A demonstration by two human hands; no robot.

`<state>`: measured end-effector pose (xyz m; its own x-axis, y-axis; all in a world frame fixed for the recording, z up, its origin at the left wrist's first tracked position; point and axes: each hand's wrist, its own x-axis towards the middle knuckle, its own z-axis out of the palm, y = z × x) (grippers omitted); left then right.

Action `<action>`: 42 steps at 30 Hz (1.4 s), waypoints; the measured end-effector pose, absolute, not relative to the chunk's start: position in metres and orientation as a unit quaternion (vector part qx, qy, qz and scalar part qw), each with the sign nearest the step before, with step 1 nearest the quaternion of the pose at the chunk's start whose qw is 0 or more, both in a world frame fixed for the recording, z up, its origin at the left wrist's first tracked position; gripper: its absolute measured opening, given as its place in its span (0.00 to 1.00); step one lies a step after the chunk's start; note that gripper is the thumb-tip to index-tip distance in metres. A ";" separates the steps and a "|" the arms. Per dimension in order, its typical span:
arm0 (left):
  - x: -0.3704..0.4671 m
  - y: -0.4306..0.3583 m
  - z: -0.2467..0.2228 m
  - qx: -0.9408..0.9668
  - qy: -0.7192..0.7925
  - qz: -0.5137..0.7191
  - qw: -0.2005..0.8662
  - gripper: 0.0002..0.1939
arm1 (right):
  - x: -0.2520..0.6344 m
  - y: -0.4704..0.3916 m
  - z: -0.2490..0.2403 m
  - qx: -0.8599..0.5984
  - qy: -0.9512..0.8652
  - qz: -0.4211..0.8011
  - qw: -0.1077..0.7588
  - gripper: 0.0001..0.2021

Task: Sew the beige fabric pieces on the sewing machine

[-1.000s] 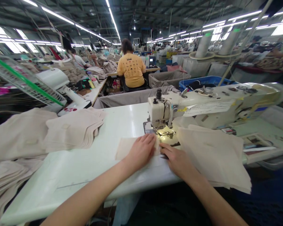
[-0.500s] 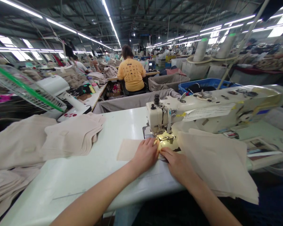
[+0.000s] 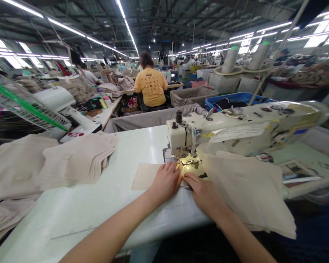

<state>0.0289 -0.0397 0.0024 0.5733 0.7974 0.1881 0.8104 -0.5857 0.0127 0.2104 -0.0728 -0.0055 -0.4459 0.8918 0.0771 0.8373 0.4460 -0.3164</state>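
Note:
A small beige fabric piece [image 3: 144, 176] lies flat on the pale table, its right part under my left hand [image 3: 167, 179]. That hand's fingers press together on the cloth just before the needle area of the sewing machine [image 3: 178, 137]. Close beside it, my right hand [image 3: 204, 190] has its thumb and fingertips pinched at the cloth's near edge, by the lit metal plate [image 3: 193, 168]. Larger beige panels [image 3: 246, 186] lie right of the needle and hang over the table's front edge.
Stacked beige pieces [image 3: 79, 160] cover the table's left side. Behind them stands a white fan-like device [image 3: 55, 98] near a green-edged wire rack [image 3: 27, 104]. A person in a yellow shirt [image 3: 150, 87] sits ahead, beyond a cloth-lined bin [image 3: 153, 117].
The whole view has shifted slightly, so the machine and table appear a little further left. Both hands keep nearly the same place by the needle.

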 end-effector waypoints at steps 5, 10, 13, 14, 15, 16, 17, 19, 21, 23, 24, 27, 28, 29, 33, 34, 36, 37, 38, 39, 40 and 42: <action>0.027 -0.038 0.001 -0.888 -0.448 -0.092 0.038 0.15 | 0.210 -0.070 -0.005 -0.509 -0.843 0.117 0.126 0.24; 0.026 -0.050 -0.004 -0.895 -0.430 -0.106 0.042 0.15 | 0.210 -0.074 -0.004 -0.506 -0.847 0.117 0.113 0.24; 0.025 -0.063 -0.004 -0.913 -0.395 -0.104 0.024 0.12 | 0.212 -0.079 -0.004 -0.508 -0.847 0.118 0.099 0.26; 0.025 -0.067 -0.004 -0.918 -0.382 -0.105 0.016 0.12 | 0.212 -0.080 -0.004 -0.508 -0.847 0.120 0.099 0.26; 0.024 -0.070 -0.003 -0.921 -0.373 -0.109 0.010 0.12 | 0.213 -0.081 -0.004 -0.508 -0.847 0.122 0.100 0.27; 0.024 -0.072 -0.003 -0.923 -0.367 -0.116 0.006 0.12 | 0.212 -0.081 -0.004 -0.508 -0.847 0.123 0.100 0.27; 0.023 -0.072 -0.002 -0.923 -0.364 -0.124 0.005 0.13 | 0.212 -0.081 -0.003 -0.509 -0.846 0.125 0.099 0.26; 0.021 -0.068 -0.001 -0.922 -0.363 -0.137 0.003 0.13 | 0.211 -0.078 -0.001 -0.514 -0.843 0.128 0.095 0.26; 0.020 -0.061 0.000 -0.921 -0.365 -0.138 0.002 0.12 | 0.209 -0.074 0.002 -0.518 -0.840 0.131 0.094 0.25; 0.018 -0.051 0.000 -0.921 -0.366 -0.135 0.002 0.12 | 0.207 -0.067 0.004 -0.518 -0.838 0.134 0.101 0.23; 0.017 -0.046 0.000 -0.921 -0.366 -0.135 0.004 0.13 | 0.205 -0.064 0.006 -0.518 -0.838 0.135 0.108 0.22; 0.015 -0.031 0.000 -0.920 -0.364 -0.145 0.011 0.14 | 0.202 -0.053 0.007 -0.522 -0.834 0.134 0.120 0.20; 0.014 -0.026 0.001 -0.920 -0.363 -0.149 0.012 0.14 | 0.201 -0.050 0.008 -0.527 -0.831 0.132 0.120 0.20; 0.013 -0.022 0.001 -0.920 -0.361 -0.153 0.012 0.14 | 0.200 -0.048 0.008 -0.531 -0.829 0.129 0.118 0.19; 0.009 -0.010 0.002 -0.918 -0.359 -0.172 0.003 0.13 | 0.199 -0.045 0.009 -0.538 -0.826 0.124 0.112 0.19; 0.008 -0.008 0.002 -0.917 -0.358 -0.177 0.001 0.12 | 0.200 -0.046 0.010 -0.537 -0.826 0.125 0.113 0.20; 0.006 -0.007 0.001 -0.916 -0.355 -0.186 -0.001 0.12 | 0.200 -0.050 0.010 -0.538 -0.825 0.125 0.115 0.20; 0.005 -0.006 -0.001 -0.916 -0.354 -0.191 0.001 0.12 | 0.199 -0.053 0.010 -0.540 -0.824 0.124 0.115 0.20; 0.004 -0.007 -0.002 -0.915 -0.353 -0.195 0.004 0.13 | 0.199 -0.056 0.009 -0.544 -0.822 0.123 0.113 0.21; 0.004 -0.007 -0.004 -0.914 -0.352 -0.200 0.007 0.13 | 0.198 -0.060 0.008 -0.549 -0.820 0.122 0.110 0.21; 0.003 -0.008 -0.005 -0.914 -0.351 -0.204 0.011 0.14 | 0.197 -0.063 0.007 -0.554 -0.817 0.120 0.106 0.22; 0.002 -0.008 -0.007 -0.913 -0.350 -0.210 0.012 0.14 | 0.194 -0.070 0.002 -0.564 -0.811 0.117 0.103 0.24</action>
